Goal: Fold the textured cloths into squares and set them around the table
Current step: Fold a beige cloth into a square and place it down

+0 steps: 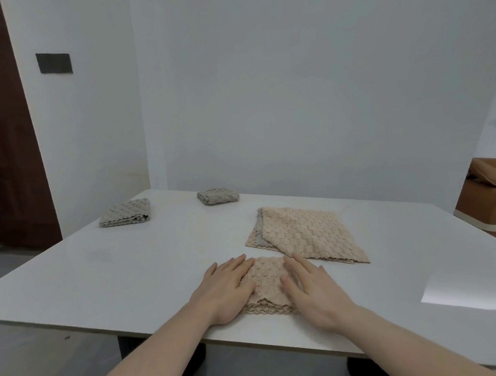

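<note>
Two grey folded cloths, one at the far left [126,213] and one further back [218,195], already sit as squares well beyond the hands on the worktop [130,268], so that part looks done. A beige folded cloth [267,284] lies near the front edge, directly under and between both hands: the left hand [230,289] presses flat on its left side, the right hand [312,290] flat on its right side, fingers straight on each, neither grip closed around anything. This square seems finished bar smoothing and placing. Just beyond the right fingertips lies the unfolded pile [306,233], beige over grey, left to fold.
</note>
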Action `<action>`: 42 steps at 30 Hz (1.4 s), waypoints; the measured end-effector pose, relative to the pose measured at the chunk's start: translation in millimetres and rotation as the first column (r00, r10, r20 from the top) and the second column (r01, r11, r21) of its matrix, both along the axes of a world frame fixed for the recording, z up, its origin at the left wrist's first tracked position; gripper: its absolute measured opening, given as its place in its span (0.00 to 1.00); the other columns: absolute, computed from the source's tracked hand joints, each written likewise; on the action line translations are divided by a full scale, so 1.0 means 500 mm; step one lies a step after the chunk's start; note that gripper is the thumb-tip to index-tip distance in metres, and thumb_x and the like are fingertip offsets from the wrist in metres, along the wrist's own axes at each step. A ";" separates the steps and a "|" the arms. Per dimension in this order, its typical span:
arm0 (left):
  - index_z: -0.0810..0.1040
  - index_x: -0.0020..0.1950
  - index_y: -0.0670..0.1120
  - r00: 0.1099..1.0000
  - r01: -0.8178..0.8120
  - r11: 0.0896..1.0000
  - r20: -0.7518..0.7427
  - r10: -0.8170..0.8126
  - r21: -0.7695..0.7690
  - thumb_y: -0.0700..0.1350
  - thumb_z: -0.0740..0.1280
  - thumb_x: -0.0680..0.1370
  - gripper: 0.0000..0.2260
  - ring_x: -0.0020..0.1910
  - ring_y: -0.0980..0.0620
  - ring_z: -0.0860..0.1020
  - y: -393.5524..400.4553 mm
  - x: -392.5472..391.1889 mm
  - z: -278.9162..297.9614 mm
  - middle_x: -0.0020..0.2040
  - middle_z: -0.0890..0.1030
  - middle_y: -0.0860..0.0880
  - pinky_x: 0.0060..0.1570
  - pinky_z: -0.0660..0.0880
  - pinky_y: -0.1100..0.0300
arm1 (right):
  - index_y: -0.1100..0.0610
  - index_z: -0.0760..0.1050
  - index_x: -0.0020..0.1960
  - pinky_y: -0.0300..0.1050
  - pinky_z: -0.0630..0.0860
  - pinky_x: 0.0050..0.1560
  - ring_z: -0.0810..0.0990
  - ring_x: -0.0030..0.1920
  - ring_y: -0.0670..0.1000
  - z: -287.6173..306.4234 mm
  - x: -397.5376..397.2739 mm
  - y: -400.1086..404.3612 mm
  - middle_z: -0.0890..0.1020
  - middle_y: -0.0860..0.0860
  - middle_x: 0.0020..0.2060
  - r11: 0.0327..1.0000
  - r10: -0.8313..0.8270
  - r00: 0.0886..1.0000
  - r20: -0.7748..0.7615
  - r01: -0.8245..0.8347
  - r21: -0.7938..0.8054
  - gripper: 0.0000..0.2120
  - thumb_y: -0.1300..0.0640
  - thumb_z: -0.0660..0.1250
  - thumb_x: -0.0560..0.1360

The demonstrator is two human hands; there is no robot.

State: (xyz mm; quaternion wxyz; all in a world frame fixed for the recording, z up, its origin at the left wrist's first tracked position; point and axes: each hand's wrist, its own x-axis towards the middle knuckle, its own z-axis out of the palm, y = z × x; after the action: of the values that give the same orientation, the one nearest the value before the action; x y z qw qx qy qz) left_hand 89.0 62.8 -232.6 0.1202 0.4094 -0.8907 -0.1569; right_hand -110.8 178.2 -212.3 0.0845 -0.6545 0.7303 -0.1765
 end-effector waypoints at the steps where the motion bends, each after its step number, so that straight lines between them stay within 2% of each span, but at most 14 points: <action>1: 0.51 0.82 0.60 1.000 -0.005 1.000 -0.010 0.005 0.008 0.58 0.49 0.82 0.28 0.80 0.61 0.48 -0.001 0.000 0.000 0.82 0.50 0.60 0.80 0.41 0.52 | 0.44 0.47 0.82 0.50 0.40 0.80 0.44 0.80 0.43 -0.011 0.000 -0.004 0.48 0.42 0.81 1.000 -0.006 1.000 -0.005 0.006 0.023 0.30 0.36 0.44 0.82; 5: 0.57 0.81 0.59 0.991 -0.035 0.998 -0.124 0.041 0.056 0.56 0.53 0.81 0.27 0.79 0.63 0.52 -0.006 -0.002 -0.002 0.82 0.55 0.60 0.80 0.44 0.54 | 0.43 0.45 0.82 0.53 0.40 0.80 0.45 0.81 0.46 -0.041 0.002 -0.005 0.51 0.42 0.81 0.997 -0.046 0.999 -0.015 0.047 0.059 0.31 0.36 0.43 0.82; 9: 0.64 0.79 0.54 0.964 -0.151 0.988 -0.219 0.150 0.014 0.54 0.54 0.83 0.24 0.77 0.57 0.62 -0.013 0.002 0.000 0.79 0.65 0.56 0.78 0.55 0.54 | 0.43 0.43 0.82 0.54 0.41 0.80 0.45 0.81 0.47 -0.041 0.003 -0.003 0.51 0.42 0.81 0.998 -0.048 0.999 -0.011 0.048 0.045 0.31 0.36 0.43 0.82; 12: 0.68 0.77 0.51 0.955 -0.242 0.969 -0.187 0.229 -0.048 0.56 0.55 0.82 0.24 0.73 0.52 0.67 -0.007 0.003 0.000 0.75 0.70 0.53 0.75 0.60 0.53 | 0.43 0.44 0.82 0.53 0.43 0.80 0.47 0.81 0.47 -0.041 0.005 0.001 0.54 0.43 0.81 0.999 -0.052 0.999 0.009 0.052 0.013 0.30 0.37 0.44 0.82; 18: 0.74 0.66 0.53 0.948 -0.290 0.951 -0.170 0.270 -0.103 0.62 0.54 0.79 0.22 0.63 0.53 0.71 0.000 -0.003 0.000 0.65 0.75 0.55 0.68 0.65 0.54 | 0.42 0.47 0.81 0.50 0.45 0.80 0.52 0.80 0.46 -0.033 0.007 0.009 0.60 0.43 0.79 0.996 -0.079 0.995 0.060 0.082 -0.041 0.29 0.39 0.48 0.82; 25: 0.72 0.54 0.56 0.953 -0.232 0.972 -0.210 0.219 -0.043 0.61 0.59 0.79 0.11 0.55 0.55 0.70 -0.004 -0.004 -0.001 0.53 0.74 0.60 0.59 0.66 0.56 | 0.42 0.48 0.81 0.48 0.46 0.80 0.52 0.80 0.44 -0.033 0.002 0.005 0.63 0.42 0.78 0.993 -0.084 0.991 0.105 0.092 -0.069 0.30 0.38 0.50 0.81; 28: 0.71 0.52 0.56 0.952 -0.192 0.981 -0.245 0.184 -0.009 0.58 0.62 0.79 0.08 0.52 0.56 0.70 -0.003 -0.001 0.003 0.49 0.73 0.61 0.54 0.66 0.56 | 0.40 0.49 0.80 0.48 0.47 0.80 0.56 0.78 0.42 -0.038 -0.002 0.003 0.64 0.38 0.76 0.994 -0.069 0.990 0.119 0.078 -0.075 0.30 0.37 0.51 0.80; 31: 0.71 0.54 0.59 0.940 -0.157 0.985 -0.294 0.171 0.073 0.57 0.64 0.78 0.07 0.54 0.57 0.71 -0.010 0.004 0.001 0.50 0.74 0.62 0.53 0.69 0.55 | 0.34 0.49 0.78 0.47 0.49 0.80 0.60 0.72 0.38 -0.039 -0.010 -0.003 0.66 0.32 0.67 0.995 -0.055 0.990 0.129 0.065 -0.079 0.28 0.36 0.51 0.79; 33: 0.71 0.53 0.59 0.923 -0.127 0.983 -0.349 0.165 0.131 0.57 0.65 0.77 0.08 0.53 0.56 0.73 -0.015 0.007 0.002 0.50 0.76 0.61 0.53 0.71 0.54 | 0.30 0.51 0.76 0.43 0.45 0.79 0.57 0.69 0.31 -0.043 -0.016 -0.008 0.64 0.28 0.62 0.995 -0.056 0.990 0.132 0.066 -0.073 0.27 0.34 0.52 0.78; 35: 0.72 0.52 0.58 0.894 -0.084 0.977 -0.418 0.160 0.194 0.56 0.67 0.76 0.07 0.50 0.55 0.76 -0.016 0.008 0.007 0.47 0.78 0.58 0.50 0.73 0.55 | 0.28 0.55 0.74 0.39 0.42 0.78 0.55 0.69 0.28 -0.048 -0.017 -0.015 0.65 0.27 0.59 0.995 -0.054 0.990 0.134 0.065 -0.081 0.27 0.32 0.53 0.76; 38: 0.73 0.53 0.59 0.881 -0.061 0.961 -0.438 0.179 0.269 0.55 0.68 0.76 0.08 0.52 0.54 0.78 -0.012 0.011 0.017 0.48 0.80 0.58 0.49 0.74 0.56 | 0.30 0.62 0.73 0.41 0.48 0.77 0.61 0.70 0.31 -0.063 -0.021 -0.019 0.70 0.32 0.55 0.990 -0.054 0.990 0.133 0.070 -0.121 0.29 0.33 0.59 0.73; 42: 0.69 0.56 0.63 0.919 -0.127 0.961 -0.335 0.207 0.246 0.57 0.69 0.76 0.12 0.57 0.59 0.73 -0.007 0.017 0.023 0.52 0.75 0.65 0.54 0.69 0.64 | 0.36 0.67 0.73 0.51 0.54 0.77 0.67 0.71 0.40 -0.052 -0.018 -0.015 0.72 0.37 0.54 0.987 -0.073 0.990 0.121 0.089 -0.136 0.28 0.38 0.63 0.74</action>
State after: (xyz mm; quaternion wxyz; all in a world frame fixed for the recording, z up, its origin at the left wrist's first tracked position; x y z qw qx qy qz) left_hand 97.5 59.3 -221.0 0.2473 0.4598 -0.7926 -0.3151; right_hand -119.6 170.8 -238.5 0.0730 -0.6171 0.7359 -0.2689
